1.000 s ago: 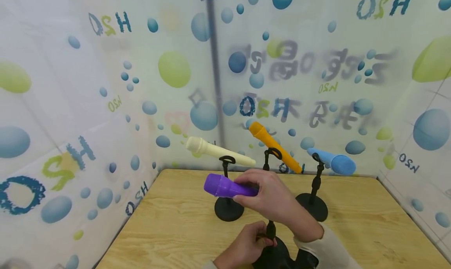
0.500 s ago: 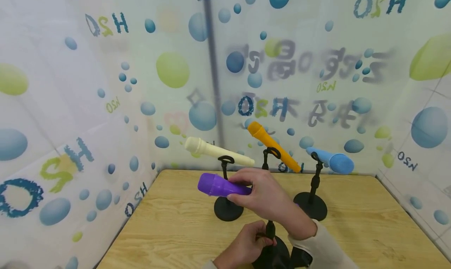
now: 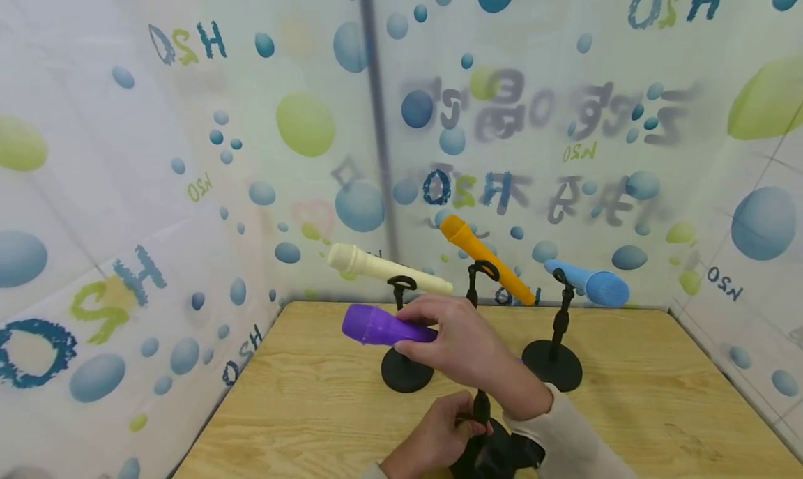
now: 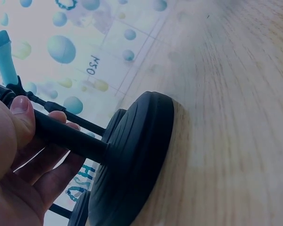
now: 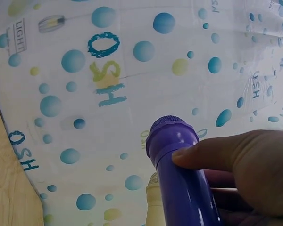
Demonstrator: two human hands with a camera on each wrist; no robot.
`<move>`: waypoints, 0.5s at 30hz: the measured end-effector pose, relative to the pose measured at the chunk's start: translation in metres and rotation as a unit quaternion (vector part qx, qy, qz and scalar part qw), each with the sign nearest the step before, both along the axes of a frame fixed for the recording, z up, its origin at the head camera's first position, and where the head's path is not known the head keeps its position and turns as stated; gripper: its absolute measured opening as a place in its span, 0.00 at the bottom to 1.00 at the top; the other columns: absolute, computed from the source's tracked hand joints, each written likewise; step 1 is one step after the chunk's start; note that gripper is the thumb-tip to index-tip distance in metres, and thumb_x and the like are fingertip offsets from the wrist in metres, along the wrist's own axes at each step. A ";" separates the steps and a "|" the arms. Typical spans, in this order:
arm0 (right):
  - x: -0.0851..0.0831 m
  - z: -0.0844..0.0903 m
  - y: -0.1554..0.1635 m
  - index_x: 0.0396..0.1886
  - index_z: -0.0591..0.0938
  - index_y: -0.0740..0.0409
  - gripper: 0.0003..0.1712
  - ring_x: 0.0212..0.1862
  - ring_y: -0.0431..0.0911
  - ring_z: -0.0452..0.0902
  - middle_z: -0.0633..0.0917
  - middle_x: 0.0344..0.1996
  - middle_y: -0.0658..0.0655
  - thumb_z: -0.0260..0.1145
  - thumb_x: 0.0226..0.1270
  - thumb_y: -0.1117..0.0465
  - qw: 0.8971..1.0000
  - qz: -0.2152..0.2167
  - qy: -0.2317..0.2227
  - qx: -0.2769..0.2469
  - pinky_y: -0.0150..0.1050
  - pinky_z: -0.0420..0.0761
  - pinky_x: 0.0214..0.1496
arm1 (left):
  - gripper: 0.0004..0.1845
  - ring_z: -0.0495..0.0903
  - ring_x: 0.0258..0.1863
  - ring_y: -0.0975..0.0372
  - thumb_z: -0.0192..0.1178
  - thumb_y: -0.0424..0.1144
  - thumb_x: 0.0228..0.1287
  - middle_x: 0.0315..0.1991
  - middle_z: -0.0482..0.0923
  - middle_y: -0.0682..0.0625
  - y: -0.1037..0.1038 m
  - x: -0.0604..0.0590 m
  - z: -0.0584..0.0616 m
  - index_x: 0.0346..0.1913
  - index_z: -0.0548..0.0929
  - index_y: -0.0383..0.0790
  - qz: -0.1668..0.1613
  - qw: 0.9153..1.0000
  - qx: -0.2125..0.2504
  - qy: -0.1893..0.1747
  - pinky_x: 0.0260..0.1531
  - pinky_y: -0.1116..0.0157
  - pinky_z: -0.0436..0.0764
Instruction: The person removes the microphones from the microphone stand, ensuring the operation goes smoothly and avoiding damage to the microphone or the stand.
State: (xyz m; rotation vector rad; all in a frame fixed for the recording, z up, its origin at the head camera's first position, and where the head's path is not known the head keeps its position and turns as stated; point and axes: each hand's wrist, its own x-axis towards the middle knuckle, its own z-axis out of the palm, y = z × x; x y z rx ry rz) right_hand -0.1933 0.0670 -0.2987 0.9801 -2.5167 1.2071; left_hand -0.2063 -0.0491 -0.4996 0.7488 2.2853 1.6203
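Right hand: my right hand [image 3: 461,339] wraps thumb and fingers round the purple microphone [image 3: 383,325], held level in the air, head pointing left, above the wooden table [image 3: 301,395].
Left hand: my left hand [image 3: 433,441] curls its fingers round the post of the near black stand [image 3: 482,423] at the table's front edge; the thumb [image 4: 21,120] presses the post from above.
Where the microphone is: just above and left of the near stand's top, in front of the cream microphone [image 3: 383,266].
Doing it well: I judge the handle end should line up with the stand's clip before lowering; I'd brace the post firmly so the base doesn't tip, and keep clear of the 3 stands behind.
Neighbours: orange microphone [image 3: 486,259] and blue microphone [image 3: 590,284] sit tilted in their own stands, well apart from my hands.
Left wrist view only: the near stand's ribbed round base [image 4: 137,155] rests flat on the wood.
Right wrist view only: the microphone's grille end and my thumb across its barrel.
Head view only: all 4 stands together; the near clip is hidden by my wrist.
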 end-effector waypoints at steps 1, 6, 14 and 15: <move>0.000 0.000 -0.001 0.55 0.90 0.58 0.18 0.49 0.44 0.86 0.91 0.52 0.55 0.80 0.68 0.57 1.000 0.002 0.000 -0.002 0.35 0.88 0.50 | 0.06 0.87 0.41 0.74 0.65 0.27 0.74 0.38 0.91 0.56 0.000 0.000 0.001 0.42 0.87 0.42 0.001 1.000 0.000 -0.009 0.52 0.73 0.82; -0.003 -0.001 -0.005 0.54 0.90 0.58 0.17 0.49 0.43 0.86 0.91 0.51 0.55 0.79 0.69 0.58 1.000 0.016 0.006 -0.011 0.34 0.87 0.50 | 0.05 0.87 0.42 0.74 0.65 0.28 0.75 0.38 0.90 0.57 -0.002 0.001 0.002 0.42 0.86 0.42 0.001 1.000 -0.002 -0.017 0.52 0.73 0.82; -0.005 0.001 -0.011 0.55 0.90 0.57 0.17 0.49 0.43 0.85 0.91 0.51 0.55 0.79 0.70 0.57 1.000 0.015 0.010 0.000 0.35 0.88 0.49 | 0.03 0.88 0.42 0.72 0.65 0.27 0.73 0.39 0.91 0.49 -0.001 0.003 0.000 0.42 0.85 0.38 -0.001 1.000 0.022 -0.010 0.51 0.72 0.83; -0.005 0.001 -0.012 0.55 0.90 0.57 0.17 0.49 0.43 0.85 0.91 0.51 0.55 0.79 0.70 0.57 1.000 0.015 0.009 0.000 0.35 0.88 0.49 | 0.03 0.88 0.41 0.72 0.65 0.27 0.73 0.39 0.91 0.48 0.000 0.002 0.000 0.42 0.85 0.38 -0.001 1.000 0.024 -0.011 0.51 0.73 0.83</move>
